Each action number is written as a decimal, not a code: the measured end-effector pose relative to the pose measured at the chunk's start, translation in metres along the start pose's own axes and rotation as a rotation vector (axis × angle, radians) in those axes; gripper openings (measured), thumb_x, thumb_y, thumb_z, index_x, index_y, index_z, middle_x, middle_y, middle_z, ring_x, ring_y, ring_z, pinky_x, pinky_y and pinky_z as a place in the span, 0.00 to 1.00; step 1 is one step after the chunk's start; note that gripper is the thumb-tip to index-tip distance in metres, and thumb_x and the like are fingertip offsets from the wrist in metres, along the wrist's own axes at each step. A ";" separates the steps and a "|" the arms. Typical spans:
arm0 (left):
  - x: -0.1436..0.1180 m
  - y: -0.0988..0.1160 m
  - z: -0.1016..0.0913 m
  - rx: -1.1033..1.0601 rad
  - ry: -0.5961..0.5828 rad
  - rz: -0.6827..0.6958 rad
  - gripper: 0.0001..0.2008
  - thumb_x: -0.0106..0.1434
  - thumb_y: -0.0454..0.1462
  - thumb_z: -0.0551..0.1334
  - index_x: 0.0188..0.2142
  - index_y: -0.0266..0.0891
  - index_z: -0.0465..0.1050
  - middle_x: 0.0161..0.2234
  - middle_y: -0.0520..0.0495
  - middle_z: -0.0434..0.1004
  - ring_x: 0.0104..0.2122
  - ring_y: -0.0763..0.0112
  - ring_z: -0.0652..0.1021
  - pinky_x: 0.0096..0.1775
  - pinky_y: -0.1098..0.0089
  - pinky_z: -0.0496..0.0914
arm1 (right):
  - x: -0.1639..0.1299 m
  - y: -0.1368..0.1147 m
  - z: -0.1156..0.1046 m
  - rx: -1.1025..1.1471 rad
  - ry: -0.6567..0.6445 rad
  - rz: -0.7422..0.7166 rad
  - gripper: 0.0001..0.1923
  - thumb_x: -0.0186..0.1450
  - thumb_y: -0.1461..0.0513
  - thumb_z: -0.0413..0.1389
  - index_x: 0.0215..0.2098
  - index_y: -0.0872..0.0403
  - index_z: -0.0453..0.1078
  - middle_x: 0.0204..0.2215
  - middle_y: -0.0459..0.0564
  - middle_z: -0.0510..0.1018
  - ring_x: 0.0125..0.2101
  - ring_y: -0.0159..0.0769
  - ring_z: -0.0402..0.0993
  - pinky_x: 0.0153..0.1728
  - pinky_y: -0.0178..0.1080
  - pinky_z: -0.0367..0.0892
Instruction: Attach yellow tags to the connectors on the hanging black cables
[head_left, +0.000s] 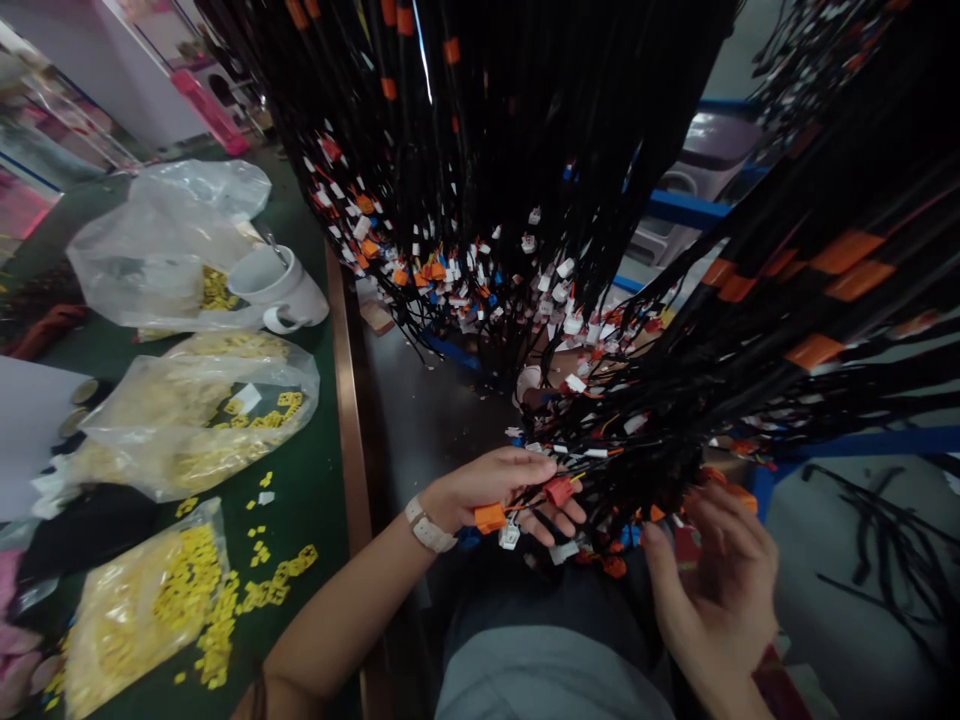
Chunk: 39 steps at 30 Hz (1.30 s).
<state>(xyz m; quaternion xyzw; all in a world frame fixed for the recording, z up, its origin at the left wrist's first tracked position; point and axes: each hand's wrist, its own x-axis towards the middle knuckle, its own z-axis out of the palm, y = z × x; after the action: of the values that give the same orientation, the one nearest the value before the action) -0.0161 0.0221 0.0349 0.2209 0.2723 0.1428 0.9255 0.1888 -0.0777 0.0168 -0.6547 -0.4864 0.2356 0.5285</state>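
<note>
My left hand (499,487), with a pale watch on its wrist, holds the ends of a black wire harness between thumb and fingers. An orange connector (490,517), a white connector (509,536) and a red connector (559,489) hang on thin wires at its fingers. My right hand (716,590) is to the right with thumb and fingers apart, near orange connectors (742,497) at the bundle's lower end. Whether its fingertips touch the wires is hard to see. The harness bundle (675,410) runs up to the right, wrapped with orange tape.
Another thick bundle of black harnesses (487,120) hangs ahead. Left is a green table (315,610) with a metal edge (349,400), bags of yellow parts (142,610), loose yellow pieces (217,635) and a white mug (289,290). Blue rack bars (686,208) stand behind.
</note>
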 end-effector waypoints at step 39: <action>-0.227 -0.070 -0.027 1.304 1.810 -0.778 0.34 0.60 0.59 0.40 0.40 0.31 0.66 0.25 0.37 0.75 0.29 0.50 0.78 0.29 0.63 0.65 | 0.034 0.004 0.058 0.842 -0.776 0.840 0.16 0.61 0.51 0.56 0.40 0.53 0.75 0.42 0.55 0.78 0.42 0.41 0.74 0.41 0.42 0.69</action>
<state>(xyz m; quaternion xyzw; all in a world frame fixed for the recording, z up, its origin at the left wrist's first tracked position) -0.2054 -0.1165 0.0807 0.3724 0.8995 -0.2101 0.0893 0.1566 -0.0205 0.0010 -0.3957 -0.2137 0.8036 0.3898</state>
